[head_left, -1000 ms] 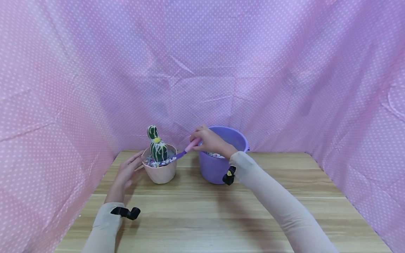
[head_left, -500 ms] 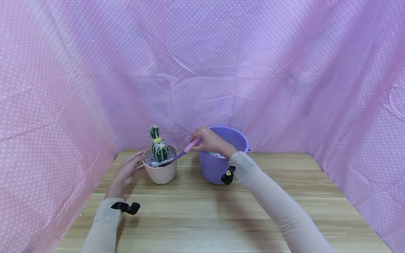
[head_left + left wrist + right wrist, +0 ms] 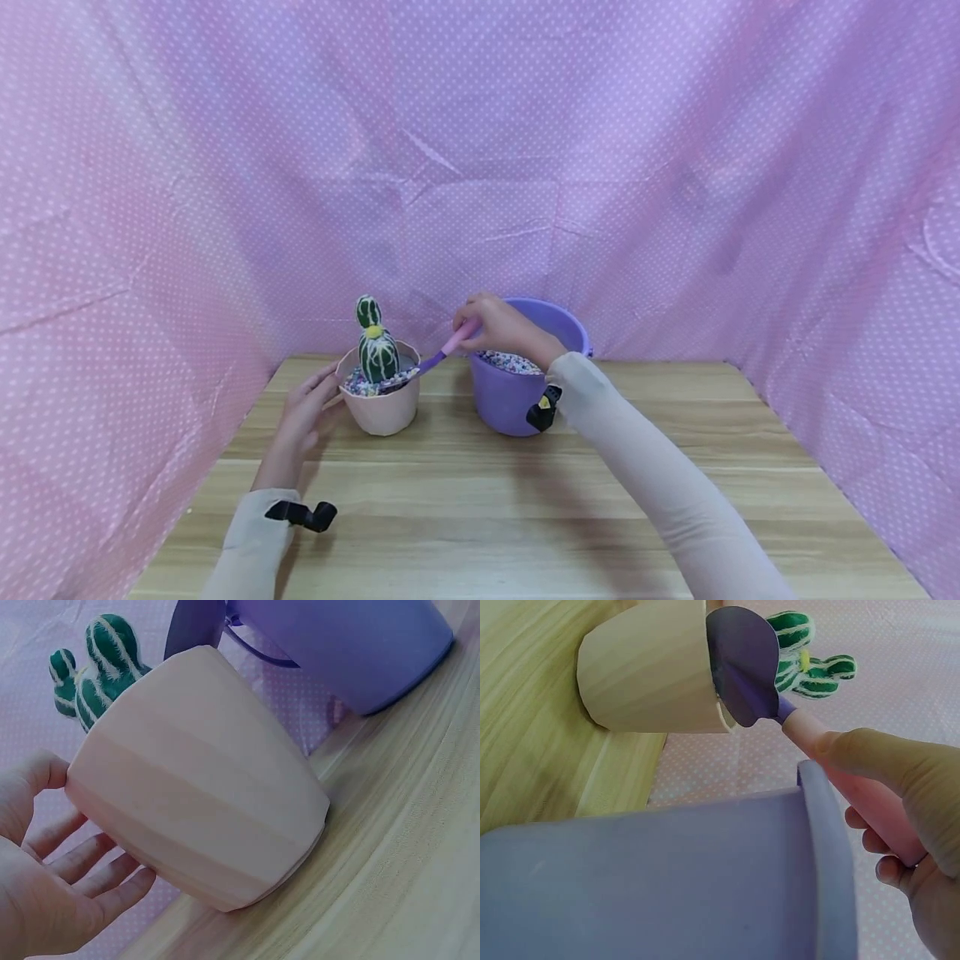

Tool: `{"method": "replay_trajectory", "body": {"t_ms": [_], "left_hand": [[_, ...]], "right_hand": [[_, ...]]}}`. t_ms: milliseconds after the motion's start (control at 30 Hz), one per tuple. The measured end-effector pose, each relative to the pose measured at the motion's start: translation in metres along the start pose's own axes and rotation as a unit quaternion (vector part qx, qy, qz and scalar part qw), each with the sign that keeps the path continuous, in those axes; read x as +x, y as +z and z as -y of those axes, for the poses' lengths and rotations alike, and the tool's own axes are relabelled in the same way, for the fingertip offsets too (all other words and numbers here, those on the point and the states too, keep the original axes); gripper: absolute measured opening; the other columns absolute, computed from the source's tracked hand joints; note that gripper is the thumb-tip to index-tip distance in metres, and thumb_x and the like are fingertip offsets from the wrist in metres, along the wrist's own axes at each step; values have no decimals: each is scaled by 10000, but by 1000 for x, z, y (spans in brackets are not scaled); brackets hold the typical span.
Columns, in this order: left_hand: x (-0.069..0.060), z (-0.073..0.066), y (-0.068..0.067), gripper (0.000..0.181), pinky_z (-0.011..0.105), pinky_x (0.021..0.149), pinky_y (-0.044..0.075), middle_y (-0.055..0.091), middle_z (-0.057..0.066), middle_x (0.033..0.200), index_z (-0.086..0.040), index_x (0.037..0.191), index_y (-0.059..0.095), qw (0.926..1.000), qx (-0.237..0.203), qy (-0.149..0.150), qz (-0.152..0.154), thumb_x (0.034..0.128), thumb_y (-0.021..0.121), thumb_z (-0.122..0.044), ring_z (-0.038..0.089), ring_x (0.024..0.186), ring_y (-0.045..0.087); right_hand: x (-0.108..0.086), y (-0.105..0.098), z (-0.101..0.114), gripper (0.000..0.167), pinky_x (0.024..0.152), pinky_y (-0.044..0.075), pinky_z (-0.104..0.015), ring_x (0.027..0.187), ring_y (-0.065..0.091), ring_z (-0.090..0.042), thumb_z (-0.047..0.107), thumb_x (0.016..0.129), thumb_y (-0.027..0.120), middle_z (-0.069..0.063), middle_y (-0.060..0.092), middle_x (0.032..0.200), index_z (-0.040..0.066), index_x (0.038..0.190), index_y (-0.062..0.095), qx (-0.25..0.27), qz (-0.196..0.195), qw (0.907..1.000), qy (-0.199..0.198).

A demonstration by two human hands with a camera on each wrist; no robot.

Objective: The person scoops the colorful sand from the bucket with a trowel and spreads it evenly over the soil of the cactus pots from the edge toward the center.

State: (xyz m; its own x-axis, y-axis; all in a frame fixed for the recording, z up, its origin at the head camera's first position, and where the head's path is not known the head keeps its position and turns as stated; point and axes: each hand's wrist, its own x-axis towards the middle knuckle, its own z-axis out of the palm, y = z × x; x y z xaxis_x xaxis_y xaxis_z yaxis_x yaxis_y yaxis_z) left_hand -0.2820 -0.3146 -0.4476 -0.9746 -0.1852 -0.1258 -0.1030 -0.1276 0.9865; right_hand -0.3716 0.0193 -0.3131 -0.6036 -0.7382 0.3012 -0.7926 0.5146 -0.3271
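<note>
A pale pink pot (image 3: pixel 381 415) stands upright on the table, holding a green cactus (image 3: pixel 378 358) with white stripes and a yellow flower, amid multicoloured granules (image 3: pixel 360 387). My left hand (image 3: pixel 303 412) touches the pot's left side with spread, relaxed fingers; in the left wrist view the thumb rests at the rim of the pot (image 3: pixel 199 780). My right hand (image 3: pixel 504 327) grips the pink handle of a small shovel (image 3: pixel 459 337). In the right wrist view its purple blade (image 3: pixel 744 666) lies at the pot's opening, in front of part of the cactus (image 3: pixel 791 630).
Right of the pot, a purple bucket (image 3: pixel 506 404) with similar granules (image 3: pixel 510 362) stands under my right hand and wrist. Pink dotted cloth (image 3: pixel 480 208) hangs behind and at both sides of the wooden table (image 3: pixel 450 517).
The shovel and my right hand have shifted slightly up and to the right. Compared with a second ago, the cactus stands a little farther right and more upright.
</note>
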Motion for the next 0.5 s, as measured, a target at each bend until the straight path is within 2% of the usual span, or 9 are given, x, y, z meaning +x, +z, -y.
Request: {"method": "replay_trajectory", "body": {"t_ms": [67,233,500], "left_hand": [[0,-1,0,624,223,999,561,617,-179,1225,-109,1577,376,10000,29,-13,-25,1037,597,-331,-26,1065,602],[2,-3,1,599,213,995,558,519,-34,1456,-119,1582,372,9998,163,-62,-74,1050,566,-316,5,1104,581],[6,-4,-2,576,203,966,563,540,-55,1453,-108,1585,364,9998,136,-77,80,1061,540,-270,-18,1063,608]], "right_hand": [[1,-1,0,194,871,491,-324,956,539,-187,153,814,834,-12,663,948,118,997,782,43,20,10000,-13],[3,-2,0,207,903,500,-339,979,561,-199,151,814,826,-28,689,973,102,1011,781,67,48,9999,-119],[3,-3,1,202,918,481,-347,983,549,-198,150,811,827,-25,695,985,105,1001,778,27,104,9999,-95]]}}
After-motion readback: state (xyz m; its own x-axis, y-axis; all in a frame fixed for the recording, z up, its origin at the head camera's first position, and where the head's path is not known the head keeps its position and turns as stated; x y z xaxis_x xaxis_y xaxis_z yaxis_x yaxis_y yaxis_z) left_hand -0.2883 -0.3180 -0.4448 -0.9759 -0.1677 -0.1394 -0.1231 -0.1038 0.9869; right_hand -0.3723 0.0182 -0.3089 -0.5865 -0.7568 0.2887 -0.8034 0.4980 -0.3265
